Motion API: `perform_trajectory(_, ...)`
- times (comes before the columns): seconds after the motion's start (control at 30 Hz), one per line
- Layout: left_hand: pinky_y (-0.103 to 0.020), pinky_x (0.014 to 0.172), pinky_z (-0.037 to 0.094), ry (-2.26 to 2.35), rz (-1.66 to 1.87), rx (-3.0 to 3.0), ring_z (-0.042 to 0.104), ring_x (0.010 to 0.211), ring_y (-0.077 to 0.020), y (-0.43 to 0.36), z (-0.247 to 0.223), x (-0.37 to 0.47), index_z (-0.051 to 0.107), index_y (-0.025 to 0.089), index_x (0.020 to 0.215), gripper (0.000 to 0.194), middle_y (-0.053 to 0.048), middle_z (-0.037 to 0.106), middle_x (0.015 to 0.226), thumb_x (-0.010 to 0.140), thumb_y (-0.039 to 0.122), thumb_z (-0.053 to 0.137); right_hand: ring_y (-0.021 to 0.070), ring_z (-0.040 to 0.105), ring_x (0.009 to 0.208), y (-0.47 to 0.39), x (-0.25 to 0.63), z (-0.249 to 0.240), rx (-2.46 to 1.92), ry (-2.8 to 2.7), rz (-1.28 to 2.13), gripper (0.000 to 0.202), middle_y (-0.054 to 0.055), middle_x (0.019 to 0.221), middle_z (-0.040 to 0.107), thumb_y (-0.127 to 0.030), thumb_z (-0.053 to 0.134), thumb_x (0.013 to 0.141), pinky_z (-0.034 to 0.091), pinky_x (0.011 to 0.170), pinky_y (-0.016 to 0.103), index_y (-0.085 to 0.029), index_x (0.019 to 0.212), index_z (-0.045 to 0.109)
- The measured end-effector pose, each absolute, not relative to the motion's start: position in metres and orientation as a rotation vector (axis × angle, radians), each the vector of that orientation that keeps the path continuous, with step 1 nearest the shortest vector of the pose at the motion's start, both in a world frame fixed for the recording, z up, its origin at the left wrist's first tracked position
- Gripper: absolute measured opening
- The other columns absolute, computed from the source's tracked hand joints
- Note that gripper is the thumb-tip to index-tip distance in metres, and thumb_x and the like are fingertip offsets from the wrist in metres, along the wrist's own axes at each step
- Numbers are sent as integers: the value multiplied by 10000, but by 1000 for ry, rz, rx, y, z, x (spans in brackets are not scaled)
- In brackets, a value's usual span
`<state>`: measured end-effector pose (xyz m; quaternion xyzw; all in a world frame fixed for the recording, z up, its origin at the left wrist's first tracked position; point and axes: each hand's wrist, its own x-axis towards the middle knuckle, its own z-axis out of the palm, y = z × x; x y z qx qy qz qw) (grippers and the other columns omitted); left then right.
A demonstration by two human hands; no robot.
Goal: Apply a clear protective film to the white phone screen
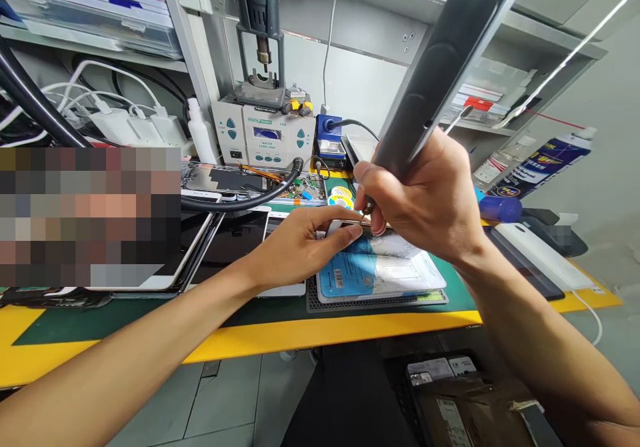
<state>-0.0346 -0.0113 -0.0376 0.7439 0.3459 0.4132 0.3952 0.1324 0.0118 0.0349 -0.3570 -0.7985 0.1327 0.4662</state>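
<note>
- Tool (445,67) with a thick dark-grey cylindrical barrel and a narrow metal tip, grasped by the right hand (435,200); it slants up to the right, tip low beside the left thumb.
- Left hand (295,243) pinching a thin, flat, dark-edged piece (350,221) between thumb and fingers; whether the tip touches it is hard to tell, and the hands hide much of it.
- Thin piece held over a blue-and-white printed packet (350,277) with a barcode, which lies on a dark perforated mat (320,305) near the middle of the front edge of a green, yellow-bordered worktop (350,327).
- White-framed tablet (235,243) with a black screen, left of the packet, partly behind the left arm.
- White boxy station (275,133) with a small display and oval buttons, towards the worktop's back edge; a thick black hose (240,203) runs leftward from its front.
- White rounded slab (543,253) and a flat black slab (525,270), side by side near the worktop's right end.
</note>
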Motion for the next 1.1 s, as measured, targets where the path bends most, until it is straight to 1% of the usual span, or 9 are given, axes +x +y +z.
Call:
perform_trajectory(0.07, -276, 714, 454, 878, 1049, 1900, 600, 811, -159, -11, -37, -35, 748, 177, 1121, 295, -16, 743, 959, 986, 382, 583, 150, 579, 648, 11, 131, 34, -873, -1960, 327, 45, 3, 722, 559, -209, 646, 820, 543, 506, 285, -222, 842, 609)
perform_trajectory(0.17, -276, 720, 453, 877, 1046, 1910, 598, 810, -159, -11, -38, -35, 741, 169, 1142, 305, -16, 742, 961, 987, 380, 585, 147, 584, 648, 11, 130, 33, -872, -1972, 326, 88, -6, 721, 560, -227, 649, 836, 541, 513, 276, -222, 923, 630)
perform_trajectory(0.23, -278, 745, 455, 868, 1053, 1920, 611, 843, -164, -11, -38, -36, 744, 174, 1136, 300, -16, 747, 985, 988, 381, 584, 145, 581, 640, 11, 132, 33, -879, -1980, 326, 107, -4, 732, 568, -230, 652, 840, 543, 512, 279, -223, 944, 629)
perform_trajectory(0.33, -273, 751, 451, 876, 1054, 1934, 623, 872, -168, -11, -39, -37, 750, 193, 1133, 295, -11, 748, 1000, 990, 391, 584, 149, 577, 634, 10, 135, 34, -886, -1974, 326, 100, 6, 744, 581, -225, 660, 834, 550, 505, 290, -221, 927, 621)
perform_trajectory(0.47, -262, 704, 442, 881, 1035, 1920, 605, 811, -158, -10, -39, -37, 744, 195, 1144, 311, -7, 737, 954, 991, 407, 576, 160, 601, 662, 10, 132, 33, -883, -1952, 321, 58, 3, 732, 575, -220, 655, 833, 561, 523, 296, -217, 866, 608)
perform_trajectory(0.6, -271, 735, 457, 880, 1030, 1914, 620, 836, -172, -10, -38, -36, 743, 191, 1155, 324, -19, 741, 972, 990, 410, 570, 172, 618, 684, 11, 132, 31, -874, -1955, 326, 56, 2, 727, 574, -224, 652, 835, 575, 543, 308, -221, 852, 598)
perform_trajectory(0.8, -274, 727, 455, 909, 1058, 1915, 619, 831, -173, -11, -37, -35, 752, 190, 1138, 311, -22, 745, 954, 978, 401, 588, 151, 562, 578, 11, 138, 30, -873, -1937, 367, 62, -17, 639, 525, -248, 645, 847, 544, 469, 299, -227, 860, 588)
perform_trajectory(0.97, -292, 798, 472, 863, 1045, 1913, 624, 910, -196, -11, -36, -35, 740, 164, 1113, 312, -34, 743, 996, 985, 399, 580, 173, 608, 678, 9, 130, 31, -861, -1932, 351, 89, 8, 726, 566, -231, 660, 828, 569, 526, 316, -218, 806, 574)
perform_trajectory(1.1, -298, 798, 482, 866, 1037, 1906, 629, 909, -200, -11, -36, -35, 737, 159, 1118, 311, -39, 749, 1006, 985, 392, 579, 161, 606, 668, 10, 129, 31, -843, -1936, 335, 98, -1, 719, 560, -241, 654, 838, 555, 517, 299, -219, 802, 566)
